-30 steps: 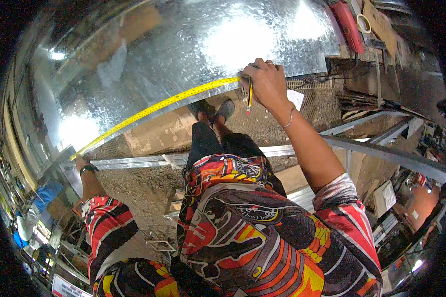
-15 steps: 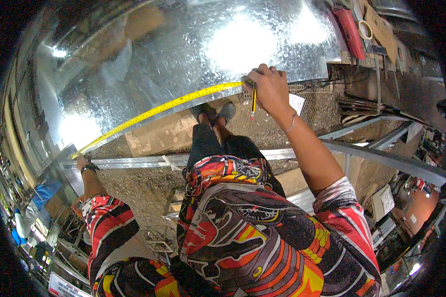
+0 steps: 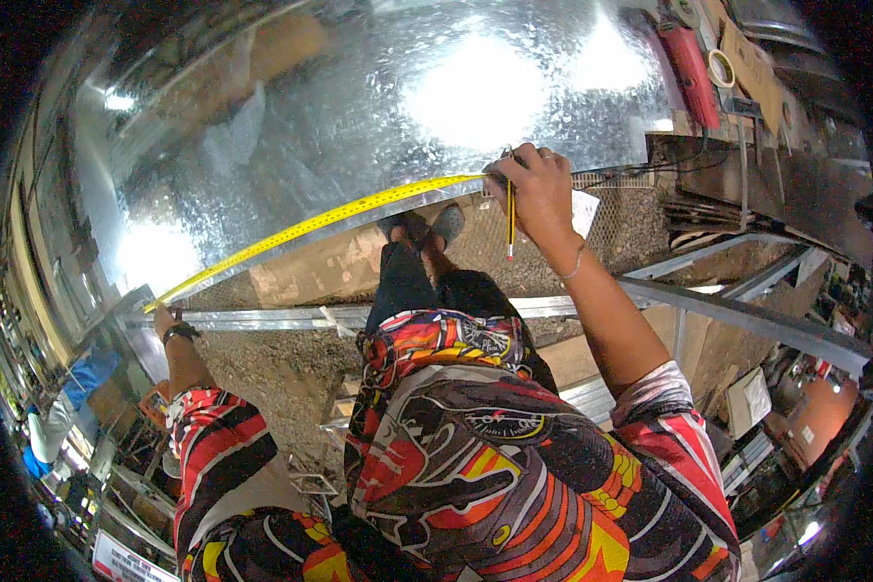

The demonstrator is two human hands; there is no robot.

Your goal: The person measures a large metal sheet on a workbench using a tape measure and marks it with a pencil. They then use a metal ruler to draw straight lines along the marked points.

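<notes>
A large shiny galvanized metal sheet [image 3: 378, 107] fills the upper half of the view. A yellow tape measure blade [image 3: 310, 225] runs along its near edge. My left hand [image 3: 162, 320] pins the tape's far end at the sheet's left corner. My right hand [image 3: 535, 189] presses the other end of the tape against the sheet edge and also grips a yellow pencil [image 3: 510, 218] that points down toward me.
Metal frame rails [image 3: 737, 315] run below the sheet over a gravel floor [image 3: 262, 373]. A red tool [image 3: 691, 60] and a roll of tape [image 3: 721, 68] lie at the upper right. Shelves with clutter [image 3: 78, 427] stand at the lower left.
My right hand with the pencil has shifted slightly along the sheet edge; the left hand stays at the corner with the tape stretched.
</notes>
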